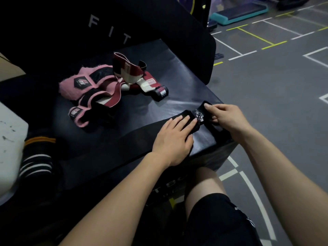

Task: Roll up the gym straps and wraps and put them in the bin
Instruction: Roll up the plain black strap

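Observation:
A long black strap [124, 137] lies flat across the near edge of a black padded box [177, 82]. My left hand [174, 137] presses flat on the strap with straight fingers, close to its right end. My right hand [228, 116] pinches that end, which bears a small silver logo [199, 114]. A heap of pink wraps [83, 89] and red-and-white wraps [134, 73] sits further back on the box. Black wraps with white and orange stripes [35, 162] lie low at the left, beside a white bin [8, 148].
A second black padded block [110, 31] with pale letters stands upright behind the box. Grey gym floor with white and yellow lines [266, 77] spreads to the right. A teal step platform [239, 13] lies far back. My knee in black shorts [213, 210] is below the box.

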